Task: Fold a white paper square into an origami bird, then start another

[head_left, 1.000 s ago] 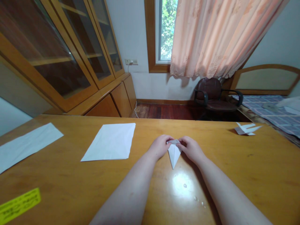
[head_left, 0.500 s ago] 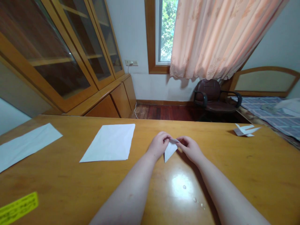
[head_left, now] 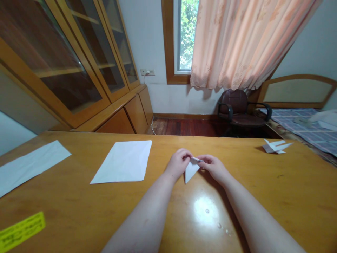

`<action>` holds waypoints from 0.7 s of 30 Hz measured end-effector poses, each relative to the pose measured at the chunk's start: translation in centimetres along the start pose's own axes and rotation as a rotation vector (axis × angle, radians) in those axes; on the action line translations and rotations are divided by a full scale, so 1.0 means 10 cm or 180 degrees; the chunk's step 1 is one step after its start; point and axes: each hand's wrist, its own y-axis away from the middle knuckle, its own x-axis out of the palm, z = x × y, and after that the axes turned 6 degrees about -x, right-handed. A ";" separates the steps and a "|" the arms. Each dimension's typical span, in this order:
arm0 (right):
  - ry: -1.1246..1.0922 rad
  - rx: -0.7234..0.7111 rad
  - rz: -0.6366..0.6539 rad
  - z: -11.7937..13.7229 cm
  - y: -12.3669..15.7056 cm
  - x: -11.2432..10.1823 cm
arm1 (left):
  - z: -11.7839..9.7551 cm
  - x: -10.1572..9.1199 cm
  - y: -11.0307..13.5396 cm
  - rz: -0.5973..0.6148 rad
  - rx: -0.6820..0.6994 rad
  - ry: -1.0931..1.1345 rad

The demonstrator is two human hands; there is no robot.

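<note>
A small folded white paper piece (head_left: 191,169), pointed at its near end, is held just above the wooden table (head_left: 237,196) in the middle. My left hand (head_left: 178,163) pinches its upper left edge with closed fingers. My right hand (head_left: 213,166) pinches its upper right edge, fingers closed too. The paper's point tilts toward the near left.
A flat white sheet (head_left: 123,161) lies left of my hands, another white sheet (head_left: 28,164) at the far left. A finished folded paper figure (head_left: 276,146) sits at the right. A yellow label (head_left: 21,232) is near the front left. An office chair (head_left: 240,109) stands beyond the table.
The folded piece has turned from pointing straight toward me to pointing near left, and is lifted slightly. Both hands stayed pinched on its top.
</note>
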 end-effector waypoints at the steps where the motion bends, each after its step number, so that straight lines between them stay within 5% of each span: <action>1: -0.0012 0.0001 -0.0010 0.00 0.00 0.00 | 0.00 0.00 0.00 0.0032 0.0015 0.0013; 7: -0.0049 0.0010 -0.0226 0.01 0.00 0.00 | -0.04 -0.01 0.05 0.0503 0.0050 0.0376; 11: 0.0227 -0.0061 -0.0251 0.03 0.00 -0.01 | -0.04 0.00 0.05 0.0765 -0.0308 0.0475; 15: 0.0517 -0.0026 -0.0257 0.01 0.00 -0.01 | 0.05 0.06 0.04 0.0796 -0.0897 0.0321; 21: 0.0359 0.0156 -0.0183 0.02 0.01 -0.01 | 0.10 0.10 0.03 0.0764 -0.0892 0.0276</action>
